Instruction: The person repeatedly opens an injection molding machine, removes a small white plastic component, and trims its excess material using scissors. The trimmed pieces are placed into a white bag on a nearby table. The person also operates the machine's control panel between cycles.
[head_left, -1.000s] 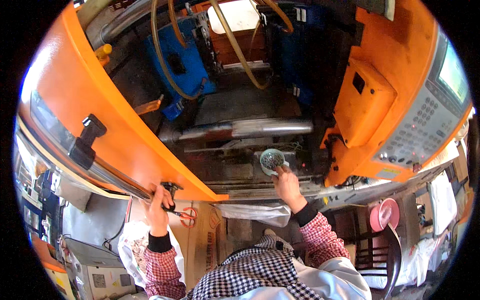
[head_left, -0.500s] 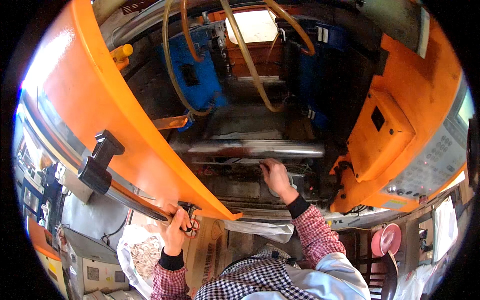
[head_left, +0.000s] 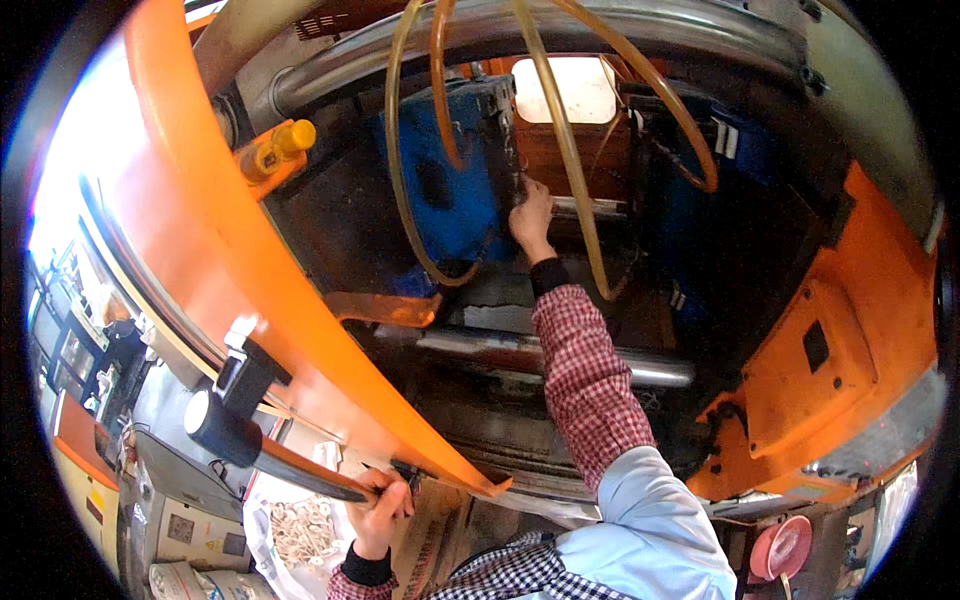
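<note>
My right hand [head_left: 533, 218] reaches far into the machine, its fingers closed together at the inner edge of the left blue mould block [head_left: 455, 170]. Whatever lies between those fingertips is too small and dark to make out. My left hand [head_left: 376, 520] is closed beside the lower end of the long door handle [head_left: 300, 470] on the orange sliding door [head_left: 270, 270]. It appears to hold small scissors [head_left: 370, 466], of which only a dark tip shows above the fingers; the rest is hidden.
Amber hoses [head_left: 575, 150] hang across the mould space. A shiny horizontal bar [head_left: 660, 370] runs beneath my right arm. An orange control housing [head_left: 820, 360] stands at right. A white bag [head_left: 300, 530] of pale small parts sits lower left, a pink basin [head_left: 780, 550] lower right.
My right hand has moved up and forward, from below the shiny bar to the blue mould block. My left hand stays by the door handle; the scissors' red loops, visible before, are now hidden.
</note>
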